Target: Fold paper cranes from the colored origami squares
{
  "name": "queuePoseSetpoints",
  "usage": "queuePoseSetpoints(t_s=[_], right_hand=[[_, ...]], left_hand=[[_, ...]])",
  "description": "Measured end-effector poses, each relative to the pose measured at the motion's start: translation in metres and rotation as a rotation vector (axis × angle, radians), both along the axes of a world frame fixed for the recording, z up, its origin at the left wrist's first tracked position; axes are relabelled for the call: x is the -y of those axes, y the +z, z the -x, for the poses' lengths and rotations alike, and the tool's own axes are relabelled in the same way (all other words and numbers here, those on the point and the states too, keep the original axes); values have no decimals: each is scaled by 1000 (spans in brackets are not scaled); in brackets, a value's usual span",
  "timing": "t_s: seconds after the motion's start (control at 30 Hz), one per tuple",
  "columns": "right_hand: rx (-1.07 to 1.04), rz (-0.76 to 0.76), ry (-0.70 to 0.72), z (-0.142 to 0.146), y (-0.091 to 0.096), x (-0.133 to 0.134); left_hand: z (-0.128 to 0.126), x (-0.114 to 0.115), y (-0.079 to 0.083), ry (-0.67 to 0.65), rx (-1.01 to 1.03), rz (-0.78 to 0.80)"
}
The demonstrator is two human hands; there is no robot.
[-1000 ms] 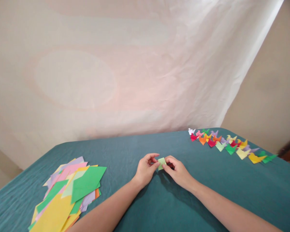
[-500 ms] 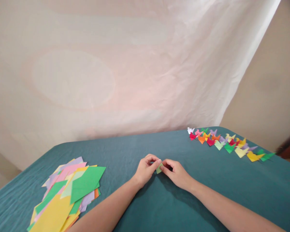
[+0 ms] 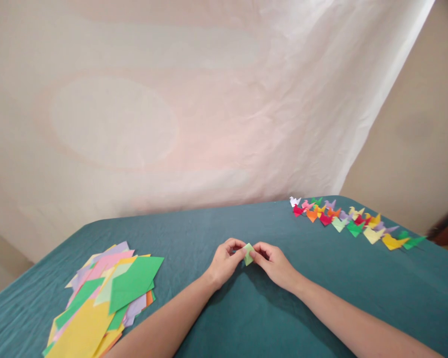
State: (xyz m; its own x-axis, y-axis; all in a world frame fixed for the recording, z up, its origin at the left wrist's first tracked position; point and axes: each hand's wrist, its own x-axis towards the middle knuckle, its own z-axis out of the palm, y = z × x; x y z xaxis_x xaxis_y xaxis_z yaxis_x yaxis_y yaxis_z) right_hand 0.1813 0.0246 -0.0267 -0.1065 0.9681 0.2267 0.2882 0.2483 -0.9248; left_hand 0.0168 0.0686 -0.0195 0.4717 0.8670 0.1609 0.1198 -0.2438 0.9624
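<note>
A small light green folded paper (image 3: 248, 254) is held up between my two hands above the middle of the table. My left hand (image 3: 225, 259) pinches its left edge between thumb and fingers. On the other side, my right hand (image 3: 273, 263) grips the right edge the same way. The paper shows as a narrow diamond with its points up and down; the fingertips cover its sides, and its finer folds are too small to make out.
Loose sheets of coloured paper (image 3: 85, 323) lie in an overlapping pile at the left. Several folded paper birds (image 3: 373, 234) stand in rows at the right back. A dark green cloth (image 3: 186, 226) covers the table, with a pale hanging sheet (image 3: 209, 124) behind it.
The light green paper shows more of its face now, as a full diamond. My right hand's fingers have shifted slightly up and along its right edge.
</note>
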Motion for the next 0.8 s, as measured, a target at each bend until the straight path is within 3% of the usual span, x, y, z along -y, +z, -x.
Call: queuePoseSetpoints(t_s=[0.27,0.5,0.8], right_hand=[[-121,21,-3,-1,-3,-3],[-175,12,-17,-3,-7,-5],[-205,28,19,-4,-6,-6]], left_hand=[[-3,0,-1,12,98,87],[-3,-1,-2,73,122,90],[-4,0,-4,44,194,35]])
